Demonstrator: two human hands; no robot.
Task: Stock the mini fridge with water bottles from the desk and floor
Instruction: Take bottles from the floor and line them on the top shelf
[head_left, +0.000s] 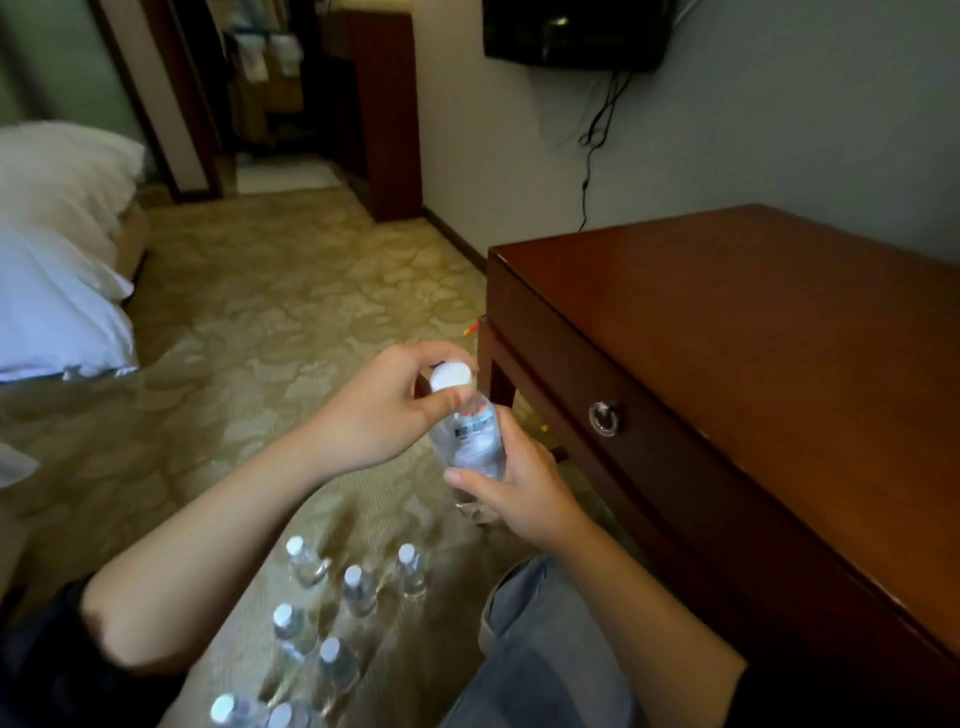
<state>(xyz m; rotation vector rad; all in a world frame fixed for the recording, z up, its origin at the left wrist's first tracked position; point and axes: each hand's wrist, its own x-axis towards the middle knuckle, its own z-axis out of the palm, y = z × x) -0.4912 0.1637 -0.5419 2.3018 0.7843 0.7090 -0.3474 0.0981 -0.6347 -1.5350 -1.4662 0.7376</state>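
While gripped in mid-air just off the near corner of the tabletop (753, 322), tilted with its top leaning away: one clear water bottle (470, 441), white cap (451, 375) on.

Right hand (519, 493) wrapped round the lower body, fingers (462, 475) curled tight against the plastic, thumb laid across the front. Left hand (384, 410) up at the top, fingertips pinched round the rim of the cap. Hard to tell whether checking the cap or merely steadying it.

Below the left forearm, more bottles (358, 590) standing upright on the patterned carpet (260, 312) in a loose cluster, beside a knee in grey cloth. To the right, dark polished wood, with a drawer and its metal knob (602, 415) under the edge. Farther off, a bed with white pillows (62, 218) at the left and a wall-mounted screen (576, 31) above trailing cables.

Judged as the pick-up step — one bottle lifted, none seen stocked. No fridge anywhere in view, so next, most likely: turn to find it, keep the right-hand hold firm, free the left for the door, then set the bottle inside upright. Worth minding: thin plastic, easily squeezed.
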